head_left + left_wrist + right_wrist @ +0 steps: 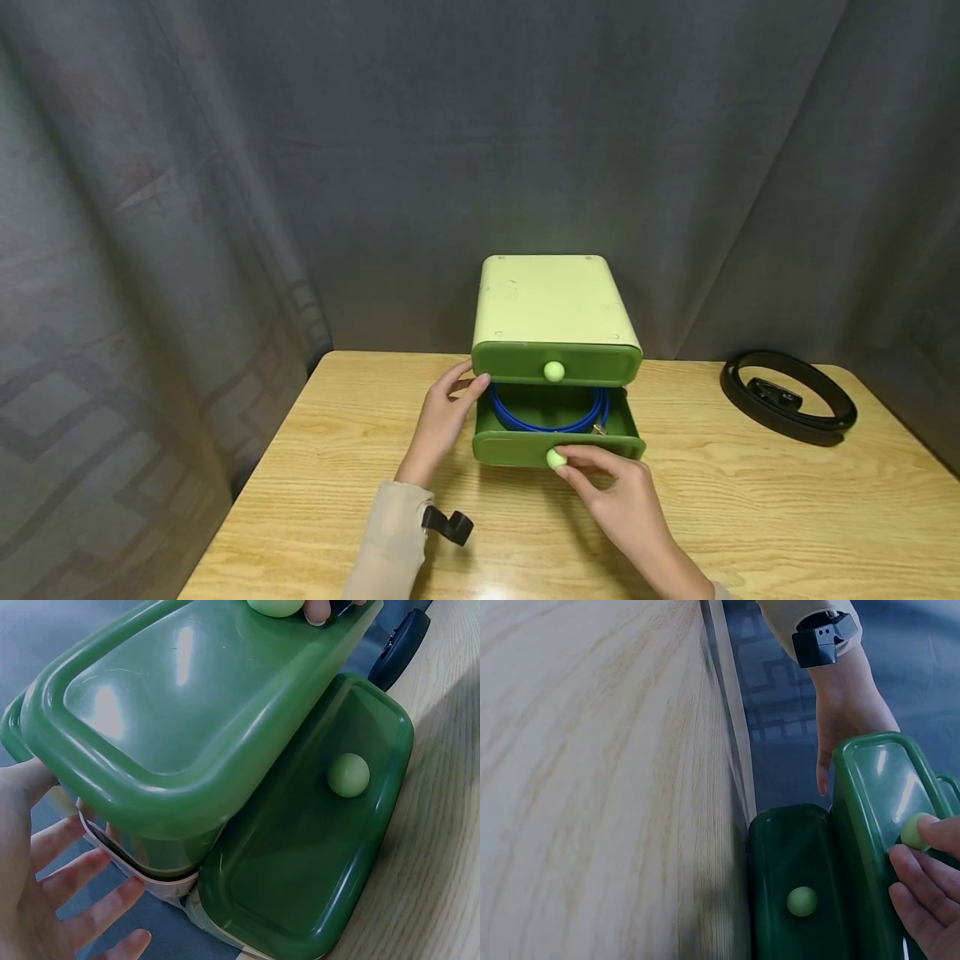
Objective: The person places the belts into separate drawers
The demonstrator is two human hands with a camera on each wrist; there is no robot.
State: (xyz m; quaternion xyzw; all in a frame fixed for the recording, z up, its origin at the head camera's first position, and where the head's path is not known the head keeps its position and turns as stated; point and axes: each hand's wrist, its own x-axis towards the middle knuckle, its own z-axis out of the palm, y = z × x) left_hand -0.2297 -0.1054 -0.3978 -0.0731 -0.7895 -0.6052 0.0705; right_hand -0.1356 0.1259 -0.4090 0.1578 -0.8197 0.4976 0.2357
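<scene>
A small drawer cabinet (555, 300) with a cream top and green drawer fronts stands on the table. Its middle drawer (510, 450) is pulled out, and a coiled blue cable (540, 428) with a metal end lies inside. My right hand (618, 492) pinches that drawer's round light-green knob (556, 458) between thumb and fingers. At the cabinet's left side is my left hand (441, 417), its thumb by the upper drawer front (510, 364). The left wrist view shows its fingers (97, 915) spread and loosely extended. Below the pulled-out drawer, the bottom drawer (300, 847) sits pushed in.
A coiled black belt (832, 417) with a buckle lies at the table's right rear. The wooden table (750, 517) extends in front of and beside the cabinet. Grey curtains (570, 125) hang close behind the table and along its left.
</scene>
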